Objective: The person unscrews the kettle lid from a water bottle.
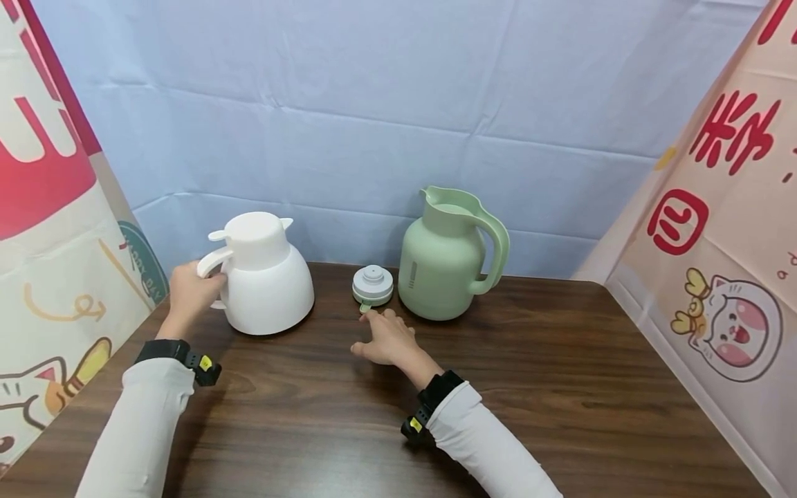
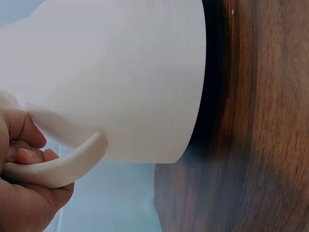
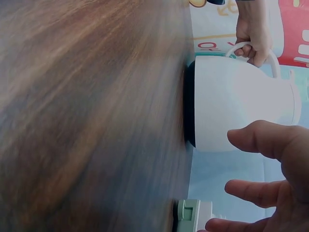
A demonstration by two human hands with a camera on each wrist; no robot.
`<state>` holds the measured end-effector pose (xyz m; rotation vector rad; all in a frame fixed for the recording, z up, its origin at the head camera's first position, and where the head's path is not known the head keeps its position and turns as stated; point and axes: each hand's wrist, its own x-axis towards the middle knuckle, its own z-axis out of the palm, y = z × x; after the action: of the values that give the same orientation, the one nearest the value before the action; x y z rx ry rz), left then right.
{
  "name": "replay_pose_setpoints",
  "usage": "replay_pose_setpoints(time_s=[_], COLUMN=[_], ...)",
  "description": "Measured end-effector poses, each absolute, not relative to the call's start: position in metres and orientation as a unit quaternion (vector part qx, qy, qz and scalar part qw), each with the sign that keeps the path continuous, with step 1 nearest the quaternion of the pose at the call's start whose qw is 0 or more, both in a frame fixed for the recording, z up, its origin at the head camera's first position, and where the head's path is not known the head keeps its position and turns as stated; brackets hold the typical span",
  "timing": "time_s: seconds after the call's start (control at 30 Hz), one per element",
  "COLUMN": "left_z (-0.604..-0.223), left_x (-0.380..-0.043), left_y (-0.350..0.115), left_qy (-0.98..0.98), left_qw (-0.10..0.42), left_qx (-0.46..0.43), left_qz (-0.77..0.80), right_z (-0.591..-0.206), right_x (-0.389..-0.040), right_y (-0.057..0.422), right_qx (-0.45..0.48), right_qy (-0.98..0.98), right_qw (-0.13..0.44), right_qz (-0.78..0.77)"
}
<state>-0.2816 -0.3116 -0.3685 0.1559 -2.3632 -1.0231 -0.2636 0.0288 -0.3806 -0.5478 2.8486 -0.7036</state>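
A white thermal jug (image 1: 268, 294) with a lid on top stands upright at the left of the table. My left hand (image 1: 189, 294) grips its handle, fingers curled round it, as the left wrist view shows too. In the middle lies a round grey-and-green jug lid (image 1: 372, 285) with a small green tab facing me. Just in front of it is my right hand (image 1: 392, 339), its fingers spread and apart, with nothing held. Right of the lid, a light green jug (image 1: 436, 270) stands uncovered, its spout to the left and its handle to the right.
The brown wood-grain table (image 1: 560, 387) ends at a pale blue cloth backdrop (image 1: 373, 117). Printed sheets with cartoon cats hang at the left (image 1: 50, 277) and right (image 1: 716, 277) sides.
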Motion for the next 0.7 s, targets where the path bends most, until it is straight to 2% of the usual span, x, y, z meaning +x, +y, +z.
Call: replay_pose_setpoints(time_s=[0.7], left_z=[-0.373], left_x=[-0.270], left_y=[-0.277], left_qy=[-0.885], left_qw=[0.270], left_qx=[-0.013], left_qz=[-0.379], right_z=[-0.374], right_x=[-0.247], right_y=[0.058], right_qx=[-0.213], right_qy=[0.954], right_qw=[0.083], right_qz=[-0.192])
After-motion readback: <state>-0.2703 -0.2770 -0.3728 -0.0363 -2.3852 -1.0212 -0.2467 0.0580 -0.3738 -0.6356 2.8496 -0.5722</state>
